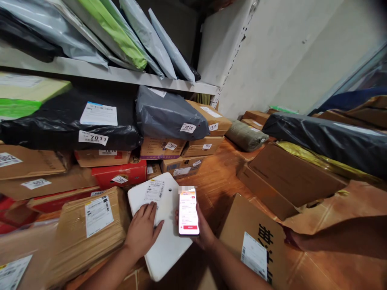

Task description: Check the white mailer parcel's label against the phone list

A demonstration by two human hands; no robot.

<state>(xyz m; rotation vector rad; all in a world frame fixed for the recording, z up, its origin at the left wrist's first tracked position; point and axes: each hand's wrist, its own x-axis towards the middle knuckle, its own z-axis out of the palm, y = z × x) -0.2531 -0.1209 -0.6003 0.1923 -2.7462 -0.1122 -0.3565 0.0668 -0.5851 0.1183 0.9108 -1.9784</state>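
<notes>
My left hand [142,228] lies with fingers stretched out on a flat white board [165,251], touching the lower part of a shipping label [155,190] stuck on it. The board has rounded corners and a small dark hole near its upper right corner. To the right, my right hand [204,229] is wrapped around a smartphone [188,213] held upright over the board's right side. The phone's screen is lit, with lines of text and a red button at the bottom. A taped cardboard box [87,237] with a label stands just left of the board.
Stacked boxes and a black wrapped parcel [60,117] fill the lower shelf. Above them, plastic mailers [115,32] lean on a white shelf [121,76]. On the right, a cardboard box [250,237], a brown carton [290,173] and a long black parcel [326,137] rest over the wooden floor [222,173].
</notes>
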